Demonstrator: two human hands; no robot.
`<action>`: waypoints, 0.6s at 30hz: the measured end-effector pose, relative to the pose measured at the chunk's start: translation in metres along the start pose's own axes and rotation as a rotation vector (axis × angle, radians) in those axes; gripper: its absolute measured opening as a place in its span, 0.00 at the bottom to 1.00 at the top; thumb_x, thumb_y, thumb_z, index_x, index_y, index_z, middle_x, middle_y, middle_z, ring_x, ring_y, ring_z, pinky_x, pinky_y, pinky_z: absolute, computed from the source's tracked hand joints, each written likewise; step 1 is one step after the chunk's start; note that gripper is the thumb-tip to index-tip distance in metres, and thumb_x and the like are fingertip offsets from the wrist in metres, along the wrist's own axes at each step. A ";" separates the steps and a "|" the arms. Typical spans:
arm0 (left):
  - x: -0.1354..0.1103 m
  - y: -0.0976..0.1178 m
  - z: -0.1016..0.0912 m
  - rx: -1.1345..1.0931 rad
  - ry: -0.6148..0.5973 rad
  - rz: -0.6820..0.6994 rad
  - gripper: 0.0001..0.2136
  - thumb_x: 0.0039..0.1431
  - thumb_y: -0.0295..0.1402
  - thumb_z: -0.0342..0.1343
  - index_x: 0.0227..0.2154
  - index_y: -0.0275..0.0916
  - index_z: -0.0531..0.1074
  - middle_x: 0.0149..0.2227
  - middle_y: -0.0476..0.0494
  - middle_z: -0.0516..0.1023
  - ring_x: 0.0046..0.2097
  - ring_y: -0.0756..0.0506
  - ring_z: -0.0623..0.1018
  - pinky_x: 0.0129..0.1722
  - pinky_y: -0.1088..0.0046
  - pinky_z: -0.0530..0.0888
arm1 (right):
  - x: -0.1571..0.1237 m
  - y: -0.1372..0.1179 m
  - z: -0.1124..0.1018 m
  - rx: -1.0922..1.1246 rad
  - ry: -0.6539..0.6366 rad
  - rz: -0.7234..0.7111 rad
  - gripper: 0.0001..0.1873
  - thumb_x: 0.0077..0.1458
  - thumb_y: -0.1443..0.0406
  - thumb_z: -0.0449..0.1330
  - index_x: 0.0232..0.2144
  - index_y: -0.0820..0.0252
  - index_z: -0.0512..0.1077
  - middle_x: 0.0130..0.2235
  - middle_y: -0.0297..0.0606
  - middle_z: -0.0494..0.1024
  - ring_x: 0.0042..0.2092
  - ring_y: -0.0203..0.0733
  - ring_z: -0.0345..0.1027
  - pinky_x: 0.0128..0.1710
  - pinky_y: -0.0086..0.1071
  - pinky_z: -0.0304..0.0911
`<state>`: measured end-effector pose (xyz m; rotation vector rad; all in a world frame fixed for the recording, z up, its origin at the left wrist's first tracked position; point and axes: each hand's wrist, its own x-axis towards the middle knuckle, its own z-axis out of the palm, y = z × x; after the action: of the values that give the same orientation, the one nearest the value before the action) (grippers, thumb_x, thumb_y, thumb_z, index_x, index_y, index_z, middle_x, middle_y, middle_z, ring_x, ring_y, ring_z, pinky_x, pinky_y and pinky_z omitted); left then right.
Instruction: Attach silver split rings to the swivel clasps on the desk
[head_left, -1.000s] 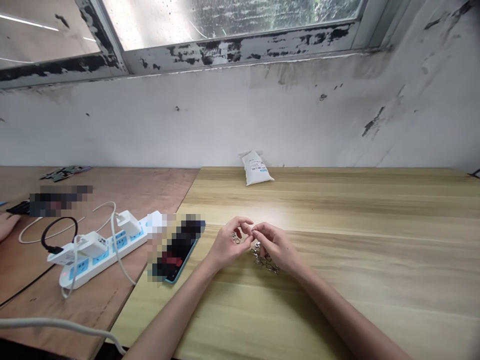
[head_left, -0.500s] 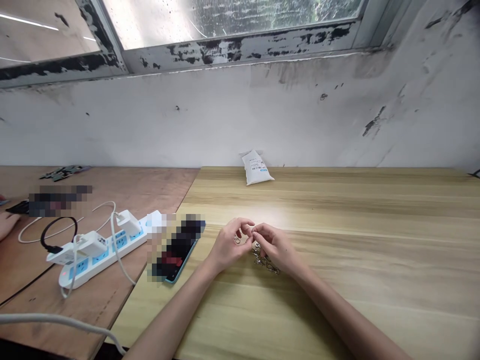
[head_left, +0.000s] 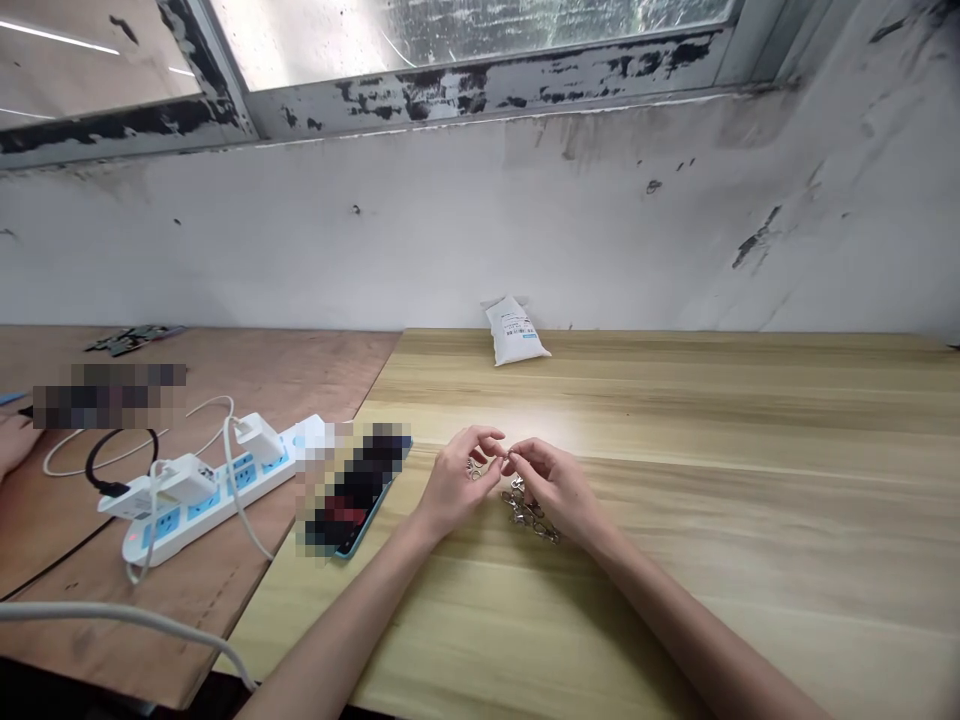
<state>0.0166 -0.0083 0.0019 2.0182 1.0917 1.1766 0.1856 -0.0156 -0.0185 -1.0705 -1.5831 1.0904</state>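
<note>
My left hand [head_left: 457, 484] is curled, its index finger raised and its thumb tip meeting the fingertips of my right hand. Small shiny metal rings [head_left: 474, 467] show in the gap between its thumb and index finger; whether they lie in the palm or on the table, I cannot tell. My right hand [head_left: 556, 488] pinches with thumb and index finger. Whatever sits between the fingertips is too small to make out. Just below the right fingers is a cluster of silvery metal clasps and rings [head_left: 529, 515], partly covered by that hand.
Left of my hands lies a phone [head_left: 365, 510], partly blurred out. Beyond it, a white power strip [head_left: 225, 490] with plugs and cables rests on the brown table [head_left: 315, 365]. A white packet [head_left: 516, 335] stands near the wall. Another person's hand [head_left: 15, 440] shows at the far left.
My left index finger has lifted away from the pinch, leaving the thumb near the right fingertips. Both hands stay in nearly the same place; the whole view has shifted slightly.
</note>
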 end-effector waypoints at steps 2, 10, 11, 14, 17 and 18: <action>0.000 0.001 -0.002 0.013 -0.007 0.010 0.11 0.59 0.26 0.55 0.44 0.42 0.68 0.35 0.49 0.77 0.38 0.49 0.78 0.39 0.72 0.74 | 0.000 0.000 -0.001 -0.035 0.010 -0.016 0.15 0.61 0.54 0.55 0.35 0.59 0.71 0.33 0.39 0.78 0.23 0.34 0.65 0.23 0.28 0.61; 0.002 -0.003 -0.005 0.293 0.008 0.133 0.12 0.60 0.25 0.54 0.45 0.42 0.68 0.36 0.49 0.78 0.42 0.45 0.76 0.45 0.66 0.70 | 0.003 -0.002 -0.009 -0.294 0.059 -0.160 0.12 0.61 0.56 0.56 0.34 0.57 0.73 0.25 0.35 0.75 0.23 0.36 0.61 0.23 0.30 0.57; 0.002 -0.003 -0.005 0.318 0.006 0.140 0.11 0.60 0.26 0.55 0.45 0.42 0.69 0.35 0.49 0.78 0.42 0.45 0.76 0.45 0.66 0.70 | 0.002 -0.002 -0.009 -0.317 0.066 -0.181 0.12 0.61 0.56 0.56 0.34 0.57 0.73 0.25 0.35 0.75 0.23 0.35 0.60 0.23 0.30 0.57; 0.001 -0.001 -0.004 0.354 0.001 0.153 0.11 0.60 0.26 0.55 0.45 0.42 0.69 0.35 0.49 0.78 0.41 0.45 0.75 0.44 0.67 0.69 | 0.001 -0.004 -0.007 -0.386 0.052 -0.249 0.10 0.61 0.59 0.56 0.34 0.57 0.73 0.26 0.34 0.75 0.23 0.35 0.60 0.24 0.30 0.57; 0.001 0.001 -0.003 0.374 0.004 0.158 0.11 0.60 0.25 0.54 0.46 0.42 0.68 0.36 0.49 0.78 0.41 0.45 0.75 0.44 0.67 0.69 | 0.000 -0.004 -0.007 -0.466 0.038 -0.313 0.09 0.62 0.61 0.55 0.34 0.56 0.74 0.27 0.34 0.76 0.23 0.34 0.60 0.26 0.30 0.57; 0.001 0.001 -0.003 0.382 0.007 0.160 0.11 0.60 0.25 0.54 0.46 0.42 0.68 0.36 0.49 0.78 0.41 0.45 0.75 0.44 0.66 0.69 | 0.000 -0.004 -0.007 -0.487 0.037 -0.330 0.09 0.62 0.62 0.55 0.34 0.56 0.74 0.27 0.34 0.76 0.23 0.34 0.60 0.27 0.30 0.57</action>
<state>0.0146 -0.0077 0.0046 2.4314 1.2536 1.1181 0.1920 -0.0150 -0.0134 -1.0746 -1.9662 0.4701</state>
